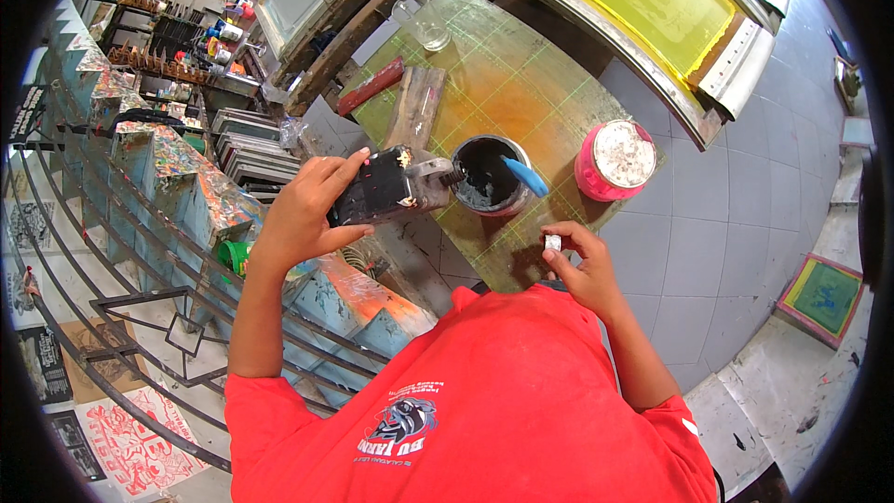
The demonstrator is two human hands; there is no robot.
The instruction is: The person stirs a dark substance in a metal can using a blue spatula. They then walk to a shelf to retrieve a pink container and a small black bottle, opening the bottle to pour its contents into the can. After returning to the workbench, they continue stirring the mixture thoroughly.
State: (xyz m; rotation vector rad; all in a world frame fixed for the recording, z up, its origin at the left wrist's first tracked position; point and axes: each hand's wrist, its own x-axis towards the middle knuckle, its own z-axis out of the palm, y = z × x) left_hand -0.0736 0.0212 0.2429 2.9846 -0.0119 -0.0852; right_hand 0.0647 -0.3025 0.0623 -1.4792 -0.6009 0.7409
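Observation:
My left hand (317, 200) grips a dark plastic bottle (372, 182), tilted sideways with its neck at the left rim of an open pot (478, 174) of black substance. A blue handle (526, 177) rests in the pot, sticking out to the right. My right hand (577, 265) holds a small white cap (552, 243) below and right of the pot. A pink tub (596, 177) with a white-coated top stands to the right on the stained green board (503, 93).
A glass (424, 28), a red bar (368, 87) and a wooden piece (417, 107) lie toward the back. A yellow screen frame (643, 5) overhangs the upper right. Curved metal railings (177, 237) and cluttered shelves (163, 59) are on the left.

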